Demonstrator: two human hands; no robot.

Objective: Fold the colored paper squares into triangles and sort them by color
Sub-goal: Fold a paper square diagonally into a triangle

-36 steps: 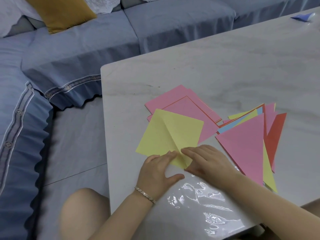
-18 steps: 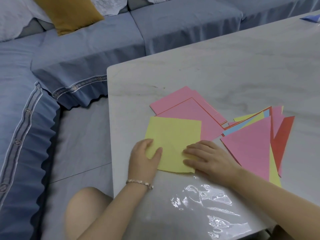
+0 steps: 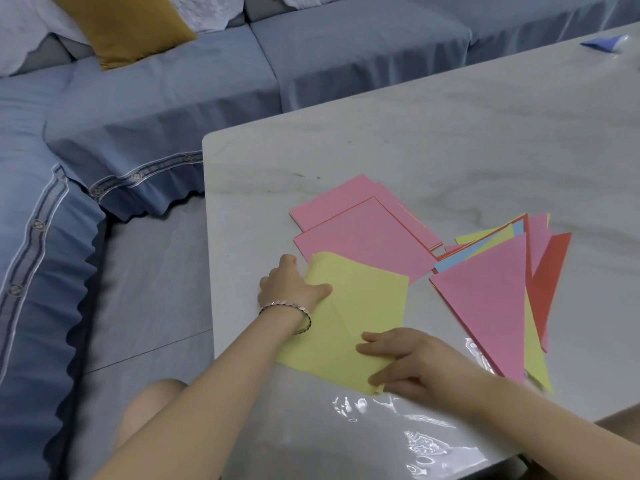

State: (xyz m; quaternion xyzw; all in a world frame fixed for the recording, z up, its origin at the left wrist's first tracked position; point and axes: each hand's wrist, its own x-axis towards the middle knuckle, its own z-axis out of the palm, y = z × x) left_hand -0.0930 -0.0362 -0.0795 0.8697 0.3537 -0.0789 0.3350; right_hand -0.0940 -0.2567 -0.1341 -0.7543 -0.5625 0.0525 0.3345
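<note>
yellow sheet [image 3: 367, 306] lies flat-ish on the surface [image 3: 450, 133], near left part, right in front of the person; one diagonal crease visible, running from by the left thumb toward the right fingers
left grip [image 3: 291, 285]: at the sheet's far left corner, thumb on top of the paper, fingers curled past the edge, so it pinches that corner, which looks slightly lifted. bracelet [image 3: 287, 306] on that wrist
right grip [image 3: 408, 362]: fingers straight and flat, pressing the sheet's near right corner down, thumb alongside the near edge; relaxed, not clamped on anything
pink squares [image 3: 363, 233]: unfolded stack just beyond the yellow sheet, whose far edge overlaps the top square; thin red edges show under the pink
folded triangles [image 3: 485, 299]: mixed pile right of the sheet, close to it, cannot tell if touching; big pink one on top, yellow, light blue and red ones fanned underneath, colours mixed together
plastic wrapper [image 3: 415, 434]: clear, crumpled, at the near edge of the surface by the right forearm
blue scrap [image 3: 602, 41]: far right corner of the surface, too small to tell what it is
off the surface, left and far: sofa [image 3: 173, 98] in a blue cover, mustard cushion [image 3: 128, 26] on it; bare knee [image 3: 152, 407] near left
</note>
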